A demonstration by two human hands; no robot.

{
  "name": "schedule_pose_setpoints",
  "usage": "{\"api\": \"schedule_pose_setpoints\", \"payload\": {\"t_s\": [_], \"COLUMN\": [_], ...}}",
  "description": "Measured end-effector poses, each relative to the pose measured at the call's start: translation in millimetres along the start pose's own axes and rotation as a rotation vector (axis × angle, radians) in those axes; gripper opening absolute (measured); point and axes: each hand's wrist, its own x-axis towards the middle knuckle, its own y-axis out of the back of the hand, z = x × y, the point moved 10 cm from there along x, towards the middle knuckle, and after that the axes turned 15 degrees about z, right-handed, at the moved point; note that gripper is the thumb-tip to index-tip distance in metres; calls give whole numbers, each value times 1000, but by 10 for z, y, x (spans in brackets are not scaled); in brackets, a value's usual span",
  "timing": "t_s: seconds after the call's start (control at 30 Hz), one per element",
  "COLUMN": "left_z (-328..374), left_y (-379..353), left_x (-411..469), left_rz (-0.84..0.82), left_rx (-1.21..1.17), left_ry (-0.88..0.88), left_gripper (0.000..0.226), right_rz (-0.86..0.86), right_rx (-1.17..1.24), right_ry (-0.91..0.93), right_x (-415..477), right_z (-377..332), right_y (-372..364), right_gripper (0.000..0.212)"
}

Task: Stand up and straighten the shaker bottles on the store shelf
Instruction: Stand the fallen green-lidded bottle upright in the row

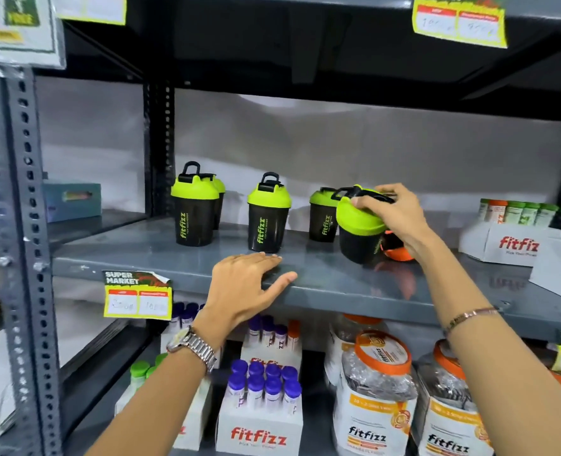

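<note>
Your right hand (392, 213) grips the tilted bottle (359, 225) by its green lid, likely tipping it upright. Your left hand (249, 284) rests open on the shelf (338, 284) edge, seemingly for balance. Three other bottles (267, 213) stand upright to the left.

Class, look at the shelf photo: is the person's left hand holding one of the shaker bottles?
No, the left hand rests open on the shelf edge, touching no bottle.

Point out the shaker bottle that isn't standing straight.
The rightmost shaker bottle, tilted under the right hand; the other green-lidded ones stand upright.
</note>
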Motion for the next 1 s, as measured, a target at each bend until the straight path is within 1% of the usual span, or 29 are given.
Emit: {"api": "schedule_pose_setpoints", "payload": {"t_s": [0.07,0.13,0.2,0.23,0.3,0.33,0.43,0.5,0.53,0.63,0.67,0.8,0.9,1.0], "left_z": [-56,-72,-80,-79,-93,-104,-115,-121,-125,-136,-134,-137,-141,-135], "left_y": [-8,-7,-19,-29,-52,-60,-80,-81,-83,-85,-86,-97,-97,-89], "left_x": [-28,-58,-70,-74,-86,-89,-98,-97,-96,-105,-106,-106,-111,-112], "left_rz": [-29,-31,-34,-37,-36,-35,-32,-24,-23,-18,-19,-30,-31,-26], "left_rx": [14,35,37,24,6,5,1,0,-1,-2,-1,10,13,8], "left_ry": [-2,-5,-7,-7,-7,-10,-14,-13,-11,-5,-3,0,4,8], "left_gripper": [65,61,58,58,58,57,56,55,55,56,56,56,56,56], "right_rz": [-68,-146,-185,-186,-192,-200,-188,-192,-208,-259,-271,-322,-317,-274], "right_rx": [66,65,55,59,45,43,94,158,183,306,350,386,330,229], "right_ry": [-94,-165,-178,-186,-219,-225,-226,-248,-257,-310,-316,-292,-235,-151], "right_x": [65,114,152,186,232,239,252,228,194,126,109,37,48,58], "right_z": [45,122,140,155,202,218,265,298,307,430,466,526,553,561], "right_y": [-255,-498,-677,-740,-841,-887,-932,-951,-959,-984,-972,-958,-968,-929], "right_gripper": [60,57,43,41,55,59,57,59,64,90,93,81,85,90]}}
